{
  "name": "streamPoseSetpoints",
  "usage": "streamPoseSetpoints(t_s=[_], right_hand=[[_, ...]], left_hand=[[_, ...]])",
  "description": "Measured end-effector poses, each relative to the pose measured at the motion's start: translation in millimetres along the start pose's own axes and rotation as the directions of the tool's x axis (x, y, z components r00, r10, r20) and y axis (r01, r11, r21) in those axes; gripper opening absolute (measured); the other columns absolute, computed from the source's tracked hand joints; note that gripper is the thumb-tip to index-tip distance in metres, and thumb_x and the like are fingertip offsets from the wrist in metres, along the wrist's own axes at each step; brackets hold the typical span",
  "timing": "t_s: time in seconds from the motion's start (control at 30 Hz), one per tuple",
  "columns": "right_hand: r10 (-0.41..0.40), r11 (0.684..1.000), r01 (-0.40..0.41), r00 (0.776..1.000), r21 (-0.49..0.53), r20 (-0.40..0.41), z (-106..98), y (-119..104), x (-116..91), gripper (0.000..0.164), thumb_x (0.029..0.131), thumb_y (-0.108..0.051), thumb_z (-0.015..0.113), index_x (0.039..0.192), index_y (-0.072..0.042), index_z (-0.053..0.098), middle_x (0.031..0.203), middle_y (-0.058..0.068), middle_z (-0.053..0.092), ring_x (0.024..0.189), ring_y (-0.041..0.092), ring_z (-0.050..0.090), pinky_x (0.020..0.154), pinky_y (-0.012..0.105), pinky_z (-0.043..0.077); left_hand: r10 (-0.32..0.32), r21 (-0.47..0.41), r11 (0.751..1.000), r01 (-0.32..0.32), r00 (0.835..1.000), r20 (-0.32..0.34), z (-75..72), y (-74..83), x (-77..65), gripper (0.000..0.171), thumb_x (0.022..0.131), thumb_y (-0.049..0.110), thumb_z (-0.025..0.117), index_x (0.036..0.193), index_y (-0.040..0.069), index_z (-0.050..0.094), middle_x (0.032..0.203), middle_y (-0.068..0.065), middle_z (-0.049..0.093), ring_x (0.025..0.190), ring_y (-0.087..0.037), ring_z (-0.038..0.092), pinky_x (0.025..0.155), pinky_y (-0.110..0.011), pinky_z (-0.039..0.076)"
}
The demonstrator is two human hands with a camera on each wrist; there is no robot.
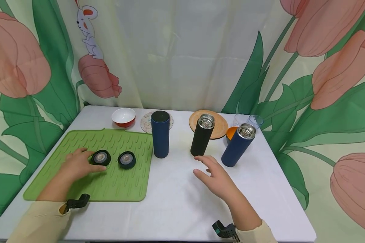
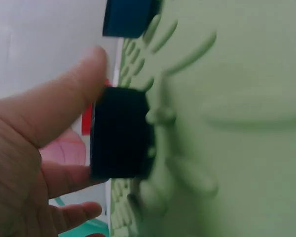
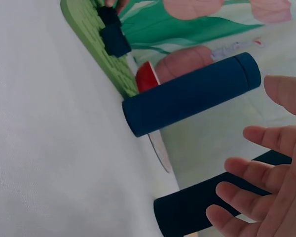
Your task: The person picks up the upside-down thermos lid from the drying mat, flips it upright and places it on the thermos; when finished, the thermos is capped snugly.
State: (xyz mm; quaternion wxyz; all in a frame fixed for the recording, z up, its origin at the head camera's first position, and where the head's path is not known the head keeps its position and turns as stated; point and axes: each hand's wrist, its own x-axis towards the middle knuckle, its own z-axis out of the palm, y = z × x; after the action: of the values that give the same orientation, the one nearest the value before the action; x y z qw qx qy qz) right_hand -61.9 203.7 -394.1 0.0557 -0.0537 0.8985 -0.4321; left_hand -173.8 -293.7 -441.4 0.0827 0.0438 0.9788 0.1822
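Two dark screw-on bottle lids, a left lid (image 1: 101, 157) and a right lid (image 1: 126, 160), lie inner side up on a green mat (image 1: 109, 189). My left hand (image 1: 77, 163) is at the left lid, thumb and fingers spread around it; in the left wrist view the thumb (image 2: 84, 79) stands slightly off the dark lid (image 2: 121, 133). My right hand (image 1: 216, 175) hovers with loosely bent fingers, holding nothing. Just beyond it stand an uncapped black bottle (image 1: 200, 138) and an uncapped blue bottle (image 1: 238, 146). A capped blue bottle (image 1: 160, 136) stands beside the mat.
Along the back of the white table (image 1: 176, 209) are a red-and-white bowl (image 1: 123, 117), a patterned round mat (image 1: 146, 122), a round wooden board (image 1: 220, 125), an orange bowl (image 1: 231, 132) and clear glasses (image 1: 255, 120). A tulip-print curtain (image 1: 182, 60) hangs behind.
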Motion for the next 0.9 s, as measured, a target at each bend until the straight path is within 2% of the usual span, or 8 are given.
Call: streamPoseSetpoints(t_s=[0.1,0.27,0.37,0.43,0.53,0.6,0.77,0.9], right_hand=[[-0.006,1.0,0.006,1.0,0.007,0.002,0,2,0,0.047,0.105,-0.042,0.066,0.15,-0.032,0.057,0.154,-0.002,0.055,0.146,0.031,0.049,0.117,0.058,0.046],[-0.008,1.0,0.008,1.0,0.02,0.008,2,4,2,0.046,0.104,-0.041,0.067,0.149,-0.031,0.058,0.154,-0.002,0.056,0.146,0.032,0.049,0.118,0.06,0.045],[-0.007,1.0,0.007,1.0,0.022,-0.005,3,3,4,0.043,0.104,-0.038,0.067,0.147,-0.031,0.061,0.153,-0.003,0.057,0.146,0.031,0.05,0.117,0.059,0.046],[-0.003,1.0,0.003,1.0,0.027,-0.018,5,1,6,0.041,0.104,-0.035,0.068,0.145,-0.032,0.062,0.152,-0.004,0.058,0.146,0.029,0.051,0.116,0.058,0.047],[-0.004,1.0,0.005,0.999,0.028,-0.031,8,-2,8,0.039,0.103,-0.034,0.069,0.143,-0.032,0.064,0.15,-0.005,0.06,0.144,0.028,0.053,0.114,0.056,0.049],[-0.001,1.0,0.002,1.0,0.031,-0.029,11,-4,9,0.04,0.102,-0.033,0.071,0.142,-0.034,0.065,0.15,-0.007,0.06,0.144,0.026,0.054,0.114,0.055,0.049],[-0.011,0.999,0.01,1.0,0.034,0.008,17,-7,5,0.048,0.098,-0.037,0.077,0.144,-0.04,0.063,0.15,-0.009,0.06,0.145,0.027,0.054,0.114,0.056,0.049],[-0.046,0.999,0.045,0.999,0.029,0.011,19,-7,0,0.057,0.095,-0.035,0.081,0.147,-0.042,0.059,0.148,-0.008,0.061,0.14,0.026,0.057,0.113,0.058,0.05]], left_hand=[[-0.013,0.008,1.0,0.013,1.0,-0.014,5.7,5.1,4.2,0.107,0.08,0.066,0.083,0.147,-0.011,0.05,0.157,-0.046,0.025,0.135,-0.079,0.025,0.096,-0.087,0.035],[-0.036,0.026,0.999,0.038,0.996,-0.084,11.9,10.2,6.1,0.103,0.08,0.069,0.081,0.142,-0.01,0.055,0.155,-0.045,0.03,0.134,-0.077,0.028,0.093,-0.087,0.036],[-0.049,0.008,0.999,0.051,0.987,-0.155,10.2,18.5,-2.5,0.1,0.081,0.068,0.081,0.141,-0.009,0.057,0.155,-0.044,0.032,0.135,-0.076,0.029,0.092,-0.086,0.035],[-0.054,-0.013,0.999,0.053,0.974,-0.222,7.2,29.8,-13.4,0.099,0.081,0.068,0.081,0.14,-0.007,0.058,0.154,-0.044,0.034,0.135,-0.075,0.029,0.094,-0.085,0.034],[-0.031,-0.05,0.999,0.016,0.947,-0.32,3.1,57.3,-33.7,0.097,0.079,0.07,0.082,0.138,-0.005,0.061,0.151,-0.04,0.04,0.133,-0.072,0.033,0.099,-0.082,0.031],[0.005,-0.07,0.997,-0.032,0.934,-0.358,3.2,80.6,-47.3,0.095,0.078,0.071,0.083,0.135,-0.002,0.065,0.148,-0.036,0.046,0.132,-0.068,0.037,0.103,-0.079,0.031],[0.143,-0.121,0.973,-0.197,0.924,-0.354,13.5,137.8,-69.6,0.081,0.075,0.064,0.09,0.13,0.006,0.073,0.141,-0.023,0.058,0.129,-0.054,0.05,0.104,-0.071,0.04],[0.254,-0.109,0.946,-0.304,0.908,-0.334,28.3,177.0,-70.4,0.077,0.071,0.062,0.093,0.128,0.013,0.076,0.138,-0.016,0.062,0.127,-0.046,0.055,0.103,-0.066,0.045]])
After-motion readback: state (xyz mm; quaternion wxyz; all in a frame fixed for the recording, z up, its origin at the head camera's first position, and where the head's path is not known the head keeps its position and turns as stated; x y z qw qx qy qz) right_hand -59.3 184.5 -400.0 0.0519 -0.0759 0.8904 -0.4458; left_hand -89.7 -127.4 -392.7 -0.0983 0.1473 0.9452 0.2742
